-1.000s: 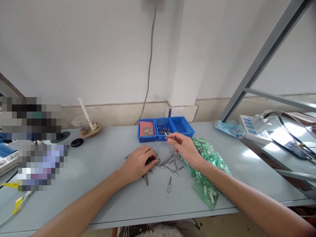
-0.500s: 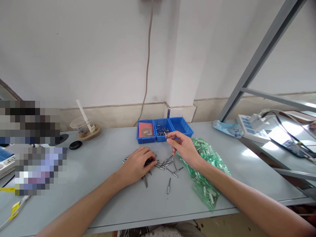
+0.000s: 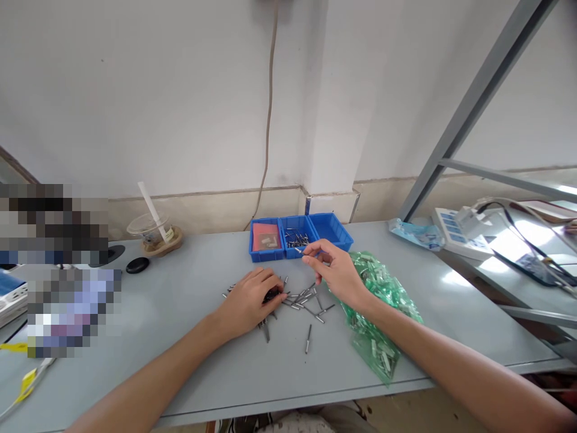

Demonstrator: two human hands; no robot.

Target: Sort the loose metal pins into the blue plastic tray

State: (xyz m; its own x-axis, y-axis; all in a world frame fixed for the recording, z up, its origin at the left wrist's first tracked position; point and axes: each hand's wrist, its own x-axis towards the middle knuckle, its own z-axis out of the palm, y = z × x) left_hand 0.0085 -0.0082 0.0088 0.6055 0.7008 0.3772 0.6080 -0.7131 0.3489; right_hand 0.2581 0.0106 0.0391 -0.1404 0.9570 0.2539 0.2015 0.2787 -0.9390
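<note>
On grey tabletop (image 3: 180, 361), left hand (image 3: 250, 302) cupped over thin metal pins (image 3: 303, 299), right hand (image 3: 336, 272) pinching seemingly one pin.

Two bare forearms and hands (image 3: 288, 288) (no sleeves, rings or gloves)

Two hands sorting small metal pins on a grey bench

The left hand (image 3: 250, 300) rests palm-down on a scatter of metal pins (image 3: 306, 299) on the bench (image 3: 193, 361). The right hand (image 3: 336, 270) is raised, pinching one pin (image 3: 299, 249) between thumb and forefinger just in front of the middle blue bin (image 3: 297, 240), which holds more pins. A green plastic bag (image 3: 381, 313) of small parts lies under the right forearm.
</note>
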